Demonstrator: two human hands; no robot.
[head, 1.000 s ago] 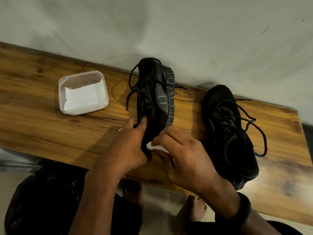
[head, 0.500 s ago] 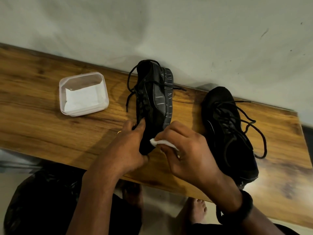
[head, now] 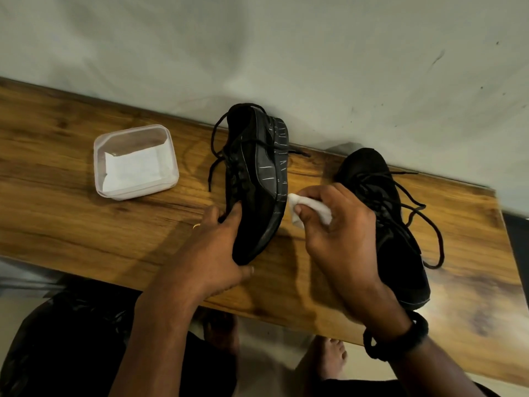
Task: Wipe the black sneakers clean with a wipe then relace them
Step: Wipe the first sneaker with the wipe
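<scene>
On the long brown wooden bench [head: 71,224], the left hand [head: 211,250] curls round the toe end of a black lace-up sneaker [head: 254,196] tipped on its side, its grey-streaked sole [head: 279,173] facing right; the right hand [head: 340,236] pinches a crumpled white wipe [head: 310,210] touching that sole's edge; a second black sneaker [head: 400,262] stands upright just to the right, untied; a clear plastic tub [head: 131,138] holding folded white sheets [head: 131,170] sits well apart on the left.
</scene>
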